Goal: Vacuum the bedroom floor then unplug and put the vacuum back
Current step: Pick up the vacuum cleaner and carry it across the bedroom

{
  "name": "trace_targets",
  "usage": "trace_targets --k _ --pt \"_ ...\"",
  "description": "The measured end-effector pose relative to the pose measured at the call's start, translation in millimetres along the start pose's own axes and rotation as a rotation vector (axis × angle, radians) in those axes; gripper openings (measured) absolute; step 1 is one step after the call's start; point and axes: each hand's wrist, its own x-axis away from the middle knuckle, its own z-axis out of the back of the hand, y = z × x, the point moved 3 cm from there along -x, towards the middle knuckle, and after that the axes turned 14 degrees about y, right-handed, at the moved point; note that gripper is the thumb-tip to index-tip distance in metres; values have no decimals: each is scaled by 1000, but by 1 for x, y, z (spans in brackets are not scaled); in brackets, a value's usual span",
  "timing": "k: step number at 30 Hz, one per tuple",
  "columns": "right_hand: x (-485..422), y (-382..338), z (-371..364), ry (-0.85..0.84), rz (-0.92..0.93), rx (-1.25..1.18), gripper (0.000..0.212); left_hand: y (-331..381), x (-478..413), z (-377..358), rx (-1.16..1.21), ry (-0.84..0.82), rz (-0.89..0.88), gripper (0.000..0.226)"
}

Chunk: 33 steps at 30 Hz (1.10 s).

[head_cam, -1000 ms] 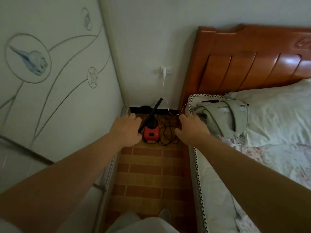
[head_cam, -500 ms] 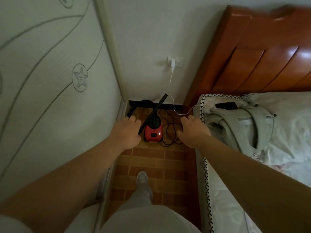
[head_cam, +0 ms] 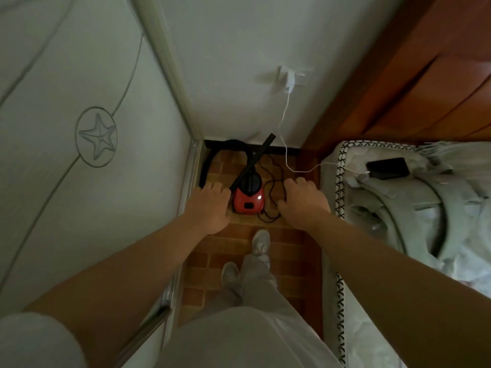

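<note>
The vacuum [head_cam: 248, 199] sat tucked on the floor [head_cam: 292, 243] in the narrow corner between wardrobe [head_cam: 79, 195] and bed [head_cam: 328, 187], the left hand [head_cam: 210, 208] and right hand [head_cam: 303, 205] hovering either side, fingers loosely spread, empty, apparently poised to lift it.

I have one view, the wide-angle head camera: from standing height it looks steeply down at the floor [head_cam: 288, 247] between wardrobe door [head_cam: 79, 195] and bed [head_cam: 329, 181], facing the end wall [head_cam: 233, 70], with the vacuum [head_cam: 248, 203] well below.
</note>
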Motion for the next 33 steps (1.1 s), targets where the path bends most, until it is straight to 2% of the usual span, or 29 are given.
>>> trace_targets --k 7,14,17,23,27,31,33 --pt "-94 18 -39 -88 29 -21 38 -17 -82 -25 -9 -33 40 43" --pt "-173 28 -101 -117 -33 -40 36 -36 -163 -78 25 -75 70 36" --pt "-205 26 -147 -173 -34 -28 33 -45 -198 -125 34 -96 54 37" --pt "-265 20 -260 -274 -73 -28 50 -62 -266 -242 77 -128 71 44" --pt "-302 24 -338 -265 -111 -32 44 -74 -300 -326 135 -111 105 43" --pt "-328 26 -413 -261 -131 5 49 -87 -320 -413 137 -155 113 56" --pt "-333 27 -423 -263 -150 -14 50 -89 -325 -423 119 -153 90 61"
